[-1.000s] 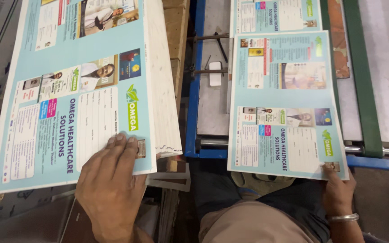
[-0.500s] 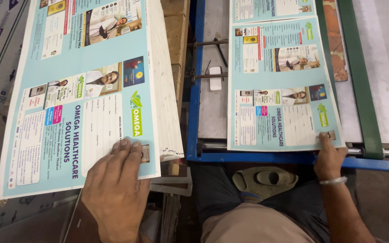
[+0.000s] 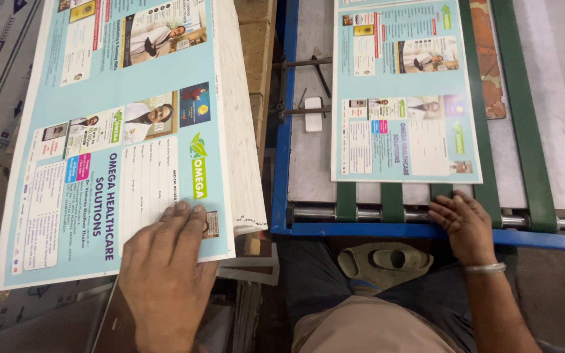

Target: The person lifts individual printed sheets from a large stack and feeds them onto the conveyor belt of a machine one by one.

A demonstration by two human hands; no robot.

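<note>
Sheets in a thick stack (image 3: 237, 131), light blue and printed with small portraits and text blocks, fill the left half of the view; the stack's far end and left corner run out of frame, and its white layered edge shows along the right side. Right of the stack stands a blue-framed feed table (image 3: 281, 131) with a grey bed, green belts (image 3: 513, 131) and a steel roller (image 3: 315, 212) at its near edge; its far end and right side are cut off too. On that bed lies a single printed sheet (image 3: 403, 98) of the same kind, with another beyond it mostly out of view. The left hand (image 3: 165, 274) lies flat, fingers spread, pressing the near right corner of the stack's top sheet, and it hides a part of the print there. The right hand (image 3: 467, 225), wearing a metal bangle (image 3: 484, 268), rests open on the table's near rail, just short of the single sheet and apart from it. Below the table, between the person's legs, a sandal (image 3: 387, 258) sits on the floor, partly hidden in shadow.
</note>
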